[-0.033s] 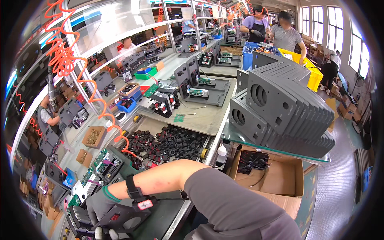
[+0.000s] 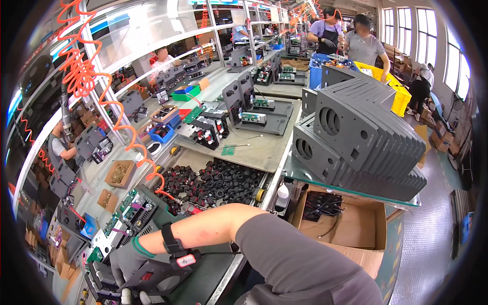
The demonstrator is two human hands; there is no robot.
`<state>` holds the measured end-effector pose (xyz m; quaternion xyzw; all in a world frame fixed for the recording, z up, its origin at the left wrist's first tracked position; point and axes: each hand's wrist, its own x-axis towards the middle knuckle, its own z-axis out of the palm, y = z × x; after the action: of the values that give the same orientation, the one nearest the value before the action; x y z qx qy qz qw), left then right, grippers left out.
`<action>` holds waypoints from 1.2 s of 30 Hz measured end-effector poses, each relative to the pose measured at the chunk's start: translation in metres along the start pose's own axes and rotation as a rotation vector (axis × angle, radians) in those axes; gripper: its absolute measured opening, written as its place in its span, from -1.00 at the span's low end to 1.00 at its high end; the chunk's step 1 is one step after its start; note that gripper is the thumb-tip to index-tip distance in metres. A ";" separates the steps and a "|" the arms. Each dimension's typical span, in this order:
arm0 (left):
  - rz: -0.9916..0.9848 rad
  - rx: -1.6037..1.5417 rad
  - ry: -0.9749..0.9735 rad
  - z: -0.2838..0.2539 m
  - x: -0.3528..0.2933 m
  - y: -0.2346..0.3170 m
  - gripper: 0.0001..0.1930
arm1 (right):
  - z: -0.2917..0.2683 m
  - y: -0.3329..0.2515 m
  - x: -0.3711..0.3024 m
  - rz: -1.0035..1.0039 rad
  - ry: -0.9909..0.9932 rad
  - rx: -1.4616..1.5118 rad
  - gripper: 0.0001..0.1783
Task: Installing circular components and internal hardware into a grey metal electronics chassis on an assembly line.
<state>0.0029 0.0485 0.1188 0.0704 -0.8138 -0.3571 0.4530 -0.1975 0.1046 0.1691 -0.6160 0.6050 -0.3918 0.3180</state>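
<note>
My left hand (image 2: pixel 127 262), in a grey glove with a green cuff, reaches to the lower left and grips the upper edge of a dark grey panel (image 2: pixel 162 278) that has a small red switch. A black strap with a small device (image 2: pixel 177 250) sits on that wrist. Green circuit boards (image 2: pixel 124 211) in open chassis lie just beyond the hand. My right hand is out of view.
A pile of black plastic parts (image 2: pixel 218 185) fills the bench ahead. A stack of grey panels (image 2: pixel 356 137) stands on a glass shelf to the right, above an open cardboard box (image 2: pixel 356 236). An orange coiled hose (image 2: pixel 127 134) hangs on the left. Other people (image 2: pixel 325 33) work further back.
</note>
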 end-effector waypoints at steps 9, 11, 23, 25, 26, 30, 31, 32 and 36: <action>0.231 0.399 -0.049 0.002 0.002 0.016 -0.69 | -0.004 0.018 0.009 0.048 -0.075 0.102 -0.62; 0.125 0.321 0.012 0.001 -0.002 0.015 -0.66 | -0.007 0.018 0.011 0.022 -0.132 0.067 -0.64; 0.185 0.481 -0.061 0.001 0.003 0.007 -0.71 | -0.008 0.018 0.013 0.011 -0.225 0.157 -0.59; 0.430 0.623 0.032 0.005 0.005 0.006 -0.75 | -0.007 0.018 0.016 0.020 -0.222 0.144 -0.60; 0.487 0.641 0.028 0.005 0.005 0.005 -0.71 | -0.007 0.019 0.017 0.037 -0.222 0.111 -0.61; 0.311 0.369 0.092 0.005 -0.005 0.008 -0.55 | -0.009 0.021 0.014 0.012 -0.211 0.156 -0.62; 0.091 0.087 0.136 0.006 -0.009 0.009 -0.50 | -0.009 0.021 0.013 -0.003 -0.216 0.142 -0.61; -0.050 0.097 0.044 0.002 -0.010 0.010 -0.51 | -0.008 0.021 0.011 -0.017 -0.224 0.130 -0.61; -0.061 0.228 -0.063 -0.003 -0.006 0.010 -0.56 | -0.003 0.015 0.011 0.087 -0.166 0.158 -0.59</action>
<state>0.0102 0.0566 0.1221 0.1347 -0.8605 -0.2780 0.4051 -0.2081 0.0926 0.1584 -0.5923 0.5699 -0.3717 0.4314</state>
